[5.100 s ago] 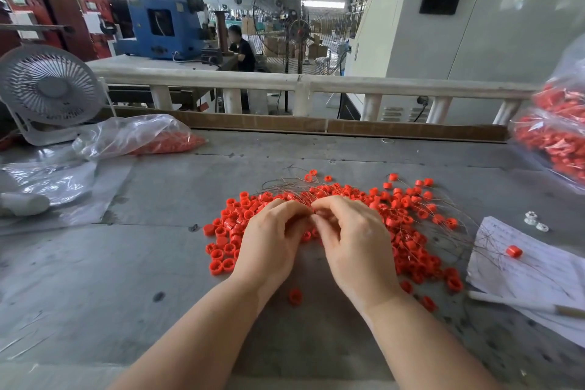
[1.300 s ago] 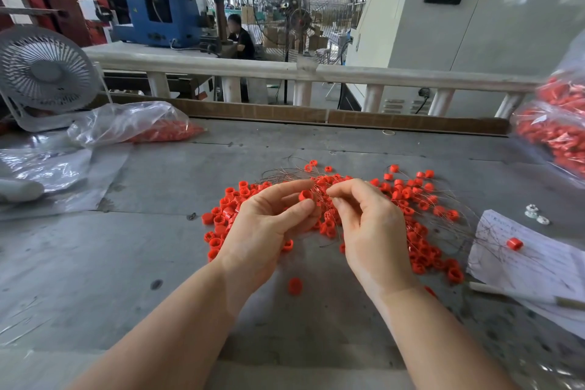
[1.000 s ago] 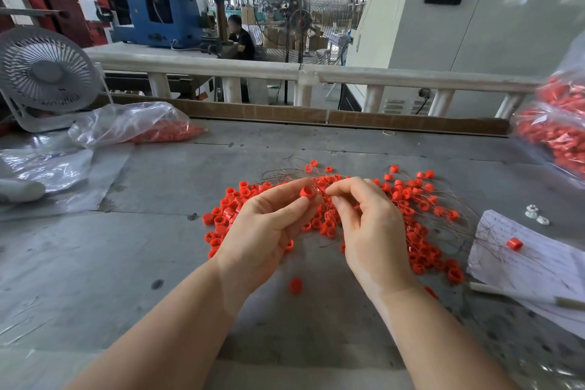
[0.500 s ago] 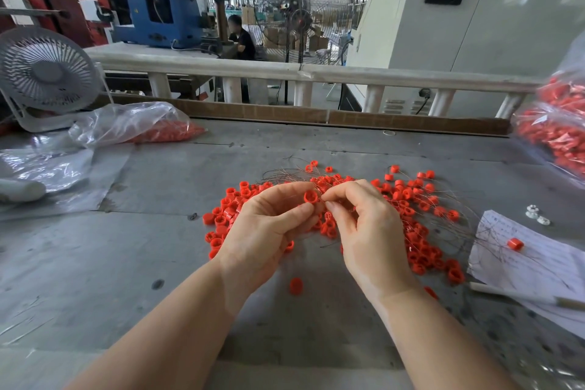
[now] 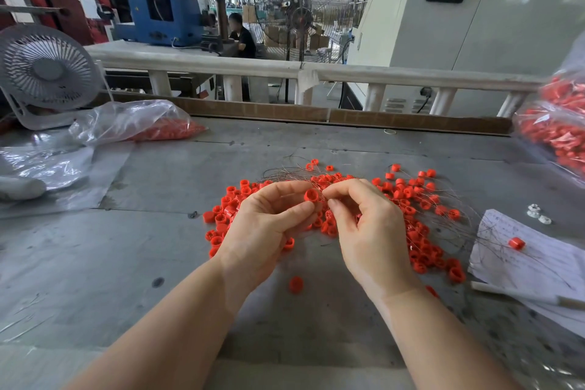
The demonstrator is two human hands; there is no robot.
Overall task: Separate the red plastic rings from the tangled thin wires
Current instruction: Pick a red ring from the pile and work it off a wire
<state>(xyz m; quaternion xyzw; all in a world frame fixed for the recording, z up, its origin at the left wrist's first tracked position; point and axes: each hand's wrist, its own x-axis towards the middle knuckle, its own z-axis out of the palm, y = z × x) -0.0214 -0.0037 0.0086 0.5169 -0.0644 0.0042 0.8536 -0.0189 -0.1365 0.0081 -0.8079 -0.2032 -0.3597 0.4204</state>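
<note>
Above the grey table (image 5: 95,263), the left hand (image 5: 262,231) pinches one red ring (image 5: 311,195) between thumb and forefinger, the other fingers loosely curled below it. The right hand (image 5: 367,228) is curled too, its thumb and forefinger tips brought together right beside that ring, seemingly nipping a thin wire (image 5: 323,198); the strand is too fine to be sure of. Beneath and around both hands lies the pile of rings (image 5: 411,199) snarled in the tangle of wires (image 5: 285,169), which spreads toward the sheet of paper (image 5: 531,256) on the right, where one ring (image 5: 516,243) sits apart. Another loose ring (image 5: 296,284) lies nearer the person, between the forearms. The rings look like small hard plastic, very light and smooth, so they should slide along a wire easily but can skip out of a pinch; taking one by its outer wall seems best. The wires look springy and likely to drag neighbouring rings when pulled, so gripping a strand close to the ring and drawing it out slowly is probably the safer way. A bag of red pieces (image 5: 136,123) rests at far left.
</note>
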